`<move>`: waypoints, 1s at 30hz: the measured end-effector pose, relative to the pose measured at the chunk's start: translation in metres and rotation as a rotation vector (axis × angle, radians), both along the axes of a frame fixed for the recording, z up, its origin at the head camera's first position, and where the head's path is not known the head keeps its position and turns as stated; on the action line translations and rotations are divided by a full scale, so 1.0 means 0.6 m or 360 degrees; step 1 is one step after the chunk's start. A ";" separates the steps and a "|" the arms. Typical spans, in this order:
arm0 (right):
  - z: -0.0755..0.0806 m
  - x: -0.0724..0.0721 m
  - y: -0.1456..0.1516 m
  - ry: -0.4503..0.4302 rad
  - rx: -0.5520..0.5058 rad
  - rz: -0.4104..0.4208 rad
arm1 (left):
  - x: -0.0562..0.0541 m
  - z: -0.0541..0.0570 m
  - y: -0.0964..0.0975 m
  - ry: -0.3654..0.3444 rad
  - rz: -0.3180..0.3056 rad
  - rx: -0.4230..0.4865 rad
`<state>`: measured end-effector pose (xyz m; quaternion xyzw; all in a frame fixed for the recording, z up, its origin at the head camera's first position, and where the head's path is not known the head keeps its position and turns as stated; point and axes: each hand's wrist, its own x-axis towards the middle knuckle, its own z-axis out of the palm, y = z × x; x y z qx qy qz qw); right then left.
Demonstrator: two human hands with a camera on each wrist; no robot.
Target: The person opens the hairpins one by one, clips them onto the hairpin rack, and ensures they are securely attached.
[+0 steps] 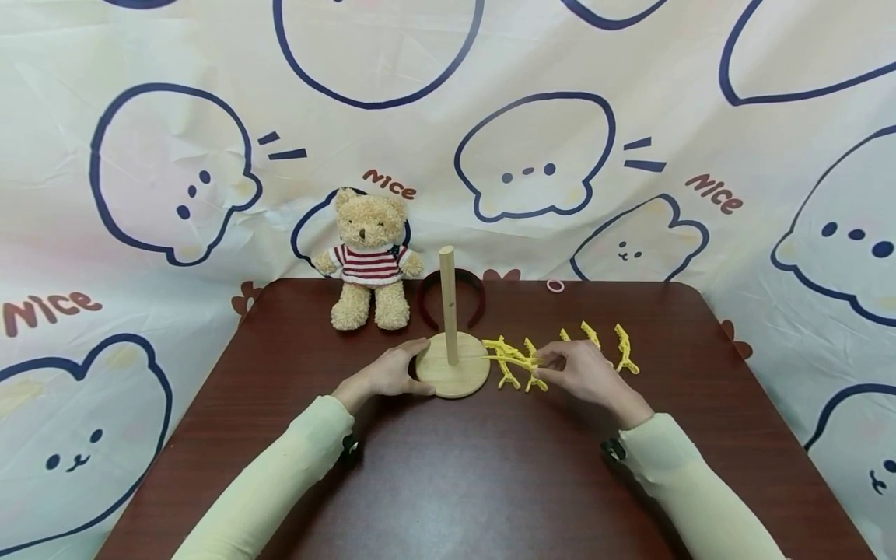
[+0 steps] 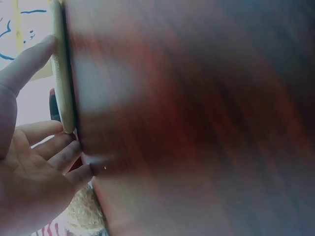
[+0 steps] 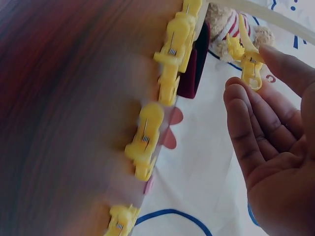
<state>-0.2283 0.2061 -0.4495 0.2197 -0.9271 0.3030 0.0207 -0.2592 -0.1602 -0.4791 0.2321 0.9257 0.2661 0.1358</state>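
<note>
Our left fingers [image 1: 413, 348] grasp wooden stand [image 1: 458, 383]; right fingers [image 1: 553, 376] pinch yellow clip [image 1: 513, 359]. Post [image 1: 449, 303] bare, we judge early stage; loose clips [image 1: 622, 348] lie toward right edge of counter [image 1: 476, 482].

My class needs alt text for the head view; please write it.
A person's left hand grips a wooden stand by its round base while the right hand pinches a yellow clip beside it. More yellow clips lie on the brown table, with a teddy bear and dark red headband behind.
</note>
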 end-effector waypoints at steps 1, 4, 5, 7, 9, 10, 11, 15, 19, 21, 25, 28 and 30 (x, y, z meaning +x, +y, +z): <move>0.000 0.000 -0.004 0.0007 -0.0004 0.0017 | 0.000 0.000 0.000 0.0005 -0.0003 0.0003; 0.001 -0.002 -0.016 0.0005 -0.0028 0.0047 | 0.000 0.000 0.001 0.0015 -0.0013 0.0003; 0.001 -0.003 -0.020 -0.0002 -0.0040 0.0052 | 0.000 0.000 0.001 0.0016 -0.0015 0.0002; 0.000 -0.005 -0.029 -0.0020 -0.0064 0.0059 | 0.000 0.001 0.001 0.0002 -0.0009 0.0003; -0.002 -0.008 -0.037 -0.0036 -0.0074 0.0064 | 0.001 0.000 0.001 0.0002 -0.0012 0.0003; -0.002 -0.009 -0.042 -0.0047 -0.0082 0.0067 | 0.001 0.000 0.000 0.0004 -0.0014 0.0002; -0.002 -0.011 -0.046 -0.0054 -0.0086 0.0076 | 0.001 0.000 0.000 -0.0006 -0.0009 0.0003; -0.001 -0.017 -0.062 -0.0047 -0.0100 0.0111 | 0.001 -0.001 0.000 -0.0003 -0.0009 0.0000; -0.001 -0.024 -0.077 0.0010 -0.0069 0.0151 | 0.001 -0.001 -0.001 -0.0005 -0.0004 0.0001; -0.002 -0.028 -0.084 0.0019 -0.0051 0.0159 | 0.001 0.000 -0.001 -0.0003 -0.0003 -0.0005; -0.006 -0.035 -0.096 0.0004 -0.0025 0.0145 | 0.001 0.000 -0.001 0.0003 0.0001 -0.0007; -0.009 -0.040 -0.103 0.0007 -0.0012 0.0142 | 0.001 0.001 0.000 0.0002 0.0002 -0.0005; -0.010 -0.041 -0.107 0.0011 -0.0021 0.0151 | 0.000 0.001 0.000 -0.0001 0.0002 -0.0006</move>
